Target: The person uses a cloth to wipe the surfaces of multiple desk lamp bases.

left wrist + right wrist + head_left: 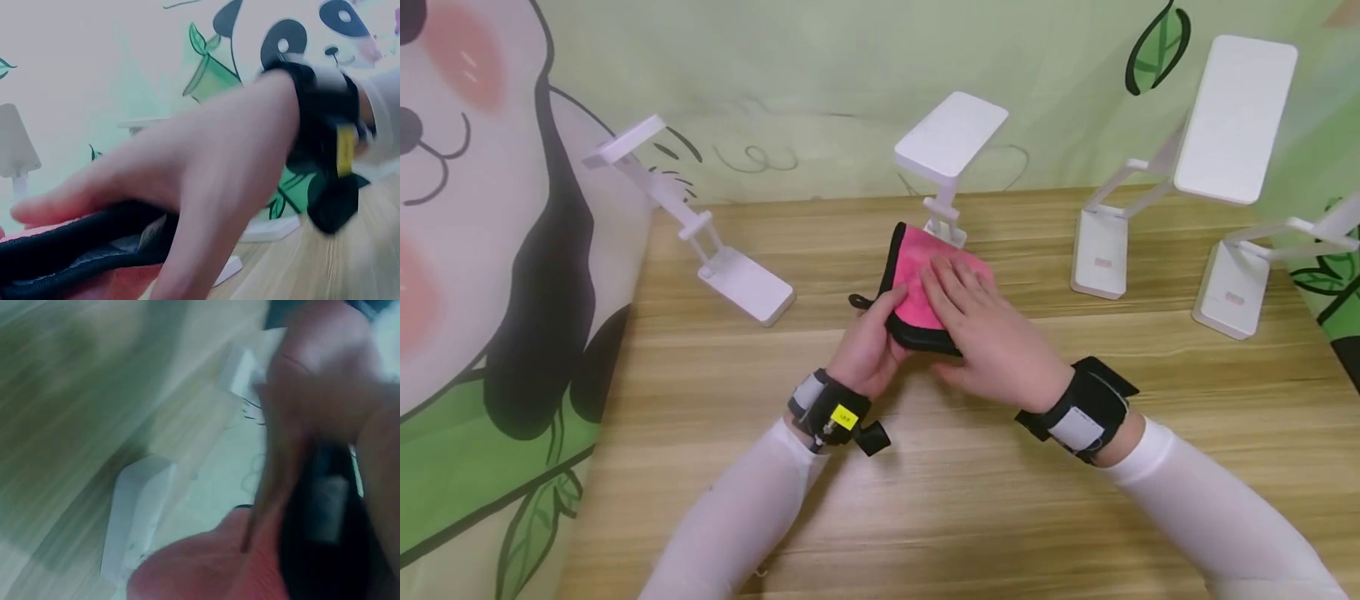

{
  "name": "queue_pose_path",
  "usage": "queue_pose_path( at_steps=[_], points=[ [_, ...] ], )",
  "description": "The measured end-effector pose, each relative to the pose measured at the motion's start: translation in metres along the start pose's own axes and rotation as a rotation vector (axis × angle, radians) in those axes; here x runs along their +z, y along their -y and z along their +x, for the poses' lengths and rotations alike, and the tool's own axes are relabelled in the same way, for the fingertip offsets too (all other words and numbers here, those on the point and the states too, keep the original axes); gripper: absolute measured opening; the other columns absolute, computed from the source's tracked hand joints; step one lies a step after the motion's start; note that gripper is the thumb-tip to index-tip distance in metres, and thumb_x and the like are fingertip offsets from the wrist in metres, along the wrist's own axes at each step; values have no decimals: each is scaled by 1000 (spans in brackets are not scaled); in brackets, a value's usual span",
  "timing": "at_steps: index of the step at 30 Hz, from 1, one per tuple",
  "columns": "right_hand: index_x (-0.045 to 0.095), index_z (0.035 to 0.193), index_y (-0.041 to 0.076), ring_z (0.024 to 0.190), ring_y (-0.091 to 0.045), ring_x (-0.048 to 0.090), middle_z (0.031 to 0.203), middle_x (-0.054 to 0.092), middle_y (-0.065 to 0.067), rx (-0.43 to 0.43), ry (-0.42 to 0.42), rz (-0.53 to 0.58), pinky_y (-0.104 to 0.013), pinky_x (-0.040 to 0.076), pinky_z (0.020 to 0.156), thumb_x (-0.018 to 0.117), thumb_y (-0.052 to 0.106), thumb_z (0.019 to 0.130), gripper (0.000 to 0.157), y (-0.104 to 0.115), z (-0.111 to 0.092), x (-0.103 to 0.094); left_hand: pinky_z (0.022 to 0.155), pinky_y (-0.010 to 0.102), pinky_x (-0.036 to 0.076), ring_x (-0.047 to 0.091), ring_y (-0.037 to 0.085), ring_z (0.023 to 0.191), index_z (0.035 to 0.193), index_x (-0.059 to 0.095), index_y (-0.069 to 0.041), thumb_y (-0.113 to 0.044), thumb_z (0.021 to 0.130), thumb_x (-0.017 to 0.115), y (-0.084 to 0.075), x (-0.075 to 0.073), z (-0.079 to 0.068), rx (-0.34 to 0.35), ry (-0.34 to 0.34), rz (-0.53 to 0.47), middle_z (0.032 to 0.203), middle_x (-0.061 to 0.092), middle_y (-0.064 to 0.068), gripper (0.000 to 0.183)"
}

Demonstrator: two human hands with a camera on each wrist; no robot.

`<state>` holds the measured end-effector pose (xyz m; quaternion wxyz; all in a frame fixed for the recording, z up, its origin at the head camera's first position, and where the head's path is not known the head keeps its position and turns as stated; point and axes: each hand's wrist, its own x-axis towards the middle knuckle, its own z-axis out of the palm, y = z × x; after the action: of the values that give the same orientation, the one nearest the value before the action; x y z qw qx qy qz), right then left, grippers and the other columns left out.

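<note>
In the head view, with the clock centred on the folded pink cloth with black edging [917,254], the left hand [867,346] at eight o'clock has most of its fingers hidden beneath it; the right hand [1000,337] at four covers part of its top. The cloth hides some of the base of a white, flat-headed plastic lamp [951,137] at twelve. At three, the right edge crops a white jointed plastic lamp [1234,287]. Lettering on the yellow rectangular label [845,416] near seven is too small to read. In the right wrist view, a black shape with a pale patch [325,550] at four is too blurred to identify.
</note>
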<state>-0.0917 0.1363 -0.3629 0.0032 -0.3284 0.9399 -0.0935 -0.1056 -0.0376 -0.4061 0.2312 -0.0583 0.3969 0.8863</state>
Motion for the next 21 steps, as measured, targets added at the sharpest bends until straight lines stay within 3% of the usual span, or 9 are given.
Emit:
queue_pose_path(
  at_steps=[3, 7, 10, 13, 15, 17, 19, 21],
  points=[
    [14, 149, 7, 144, -34, 14, 156, 16, -17, -9, -60, -43, -52, 21, 115, 74, 26, 74, 98, 3, 3, 8, 74, 29, 58, 67, 14, 96, 130, 52, -10, -31, 95, 49, -1, 2, -2, 1, 27, -37, 124, 61, 9, 40],
    [21, 148, 4, 142, -34, 22, 153, 26, -17, -13, -117, -76, -49, 25, 115, 66, 6, 76, 84, 5, 6, 12, 75, 29, 58, 67, 14, 97, 131, 51, -12, -30, 96, 47, -1, 2, -4, 4, 52, -58, 129, 58, 10, 39],
    [25, 147, 4, 141, -33, 25, 152, 30, -17, -11, -132, -82, -47, 28, 114, 58, -1, 78, 76, 6, 7, 14, 75, 29, 58, 67, 14, 96, 131, 51, -13, -29, 96, 48, -1, 0, -4, 3, 58, -49, 130, 58, 11, 39],
    [27, 146, 5, 140, -32, 29, 151, 32, -17, 0, -136, -61, -47, 35, 110, 54, -1, 81, 70, 4, 7, 15, 75, 28, 58, 67, 14, 96, 132, 50, -13, -30, 96, 48, -4, -5, -5, -7, 75, 27, 129, 59, 11, 40],
    [28, 146, 7, 137, -32, 35, 150, 34, -17, 27, -145, -15, -48, 42, 103, 54, 0, 82, 70, 2, 7, 13, 79, 28, 57, 66, 15, 97, 133, 48, -12, -31, 97, 47, -10, -10, -6, -4, 82, 135, 127, 59, 11, 41],
    [26, 147, 11, 132, -31, 42, 148, 37, -16, 69, -150, 51, -49, 47, 97, 54, 0, 81, 73, -2, 8, 9, 89, 37, 53, 62, 21, 106, 137, 43, -11, -31, 98, 45, -23, -13, -10, 19, 79, 300, 130, 56, 13, 44],
    [26, 148, 15, 124, -32, 50, 144, 44, -17, 119, -162, 129, -50, 50, 92, 55, 1, 80, 75, -8, 8, 4, 95, 45, 48, 57, 26, 113, 139, 39, -14, -31, 97, 45, -36, -26, -11, 100, 44, 509, 134, 52, 15, 46],
    [28, 147, 16, 113, -33, 58, 136, 52, -18, 168, -181, 197, -51, 51, 88, 55, 2, 79, 74, -16, 9, -1, 97, 50, 46, 54, 29, 117, 141, 37, -17, -31, 96, 48, -52, -46, -11, 230, -49, 723, 136, 51, 14, 48]
  ],
)
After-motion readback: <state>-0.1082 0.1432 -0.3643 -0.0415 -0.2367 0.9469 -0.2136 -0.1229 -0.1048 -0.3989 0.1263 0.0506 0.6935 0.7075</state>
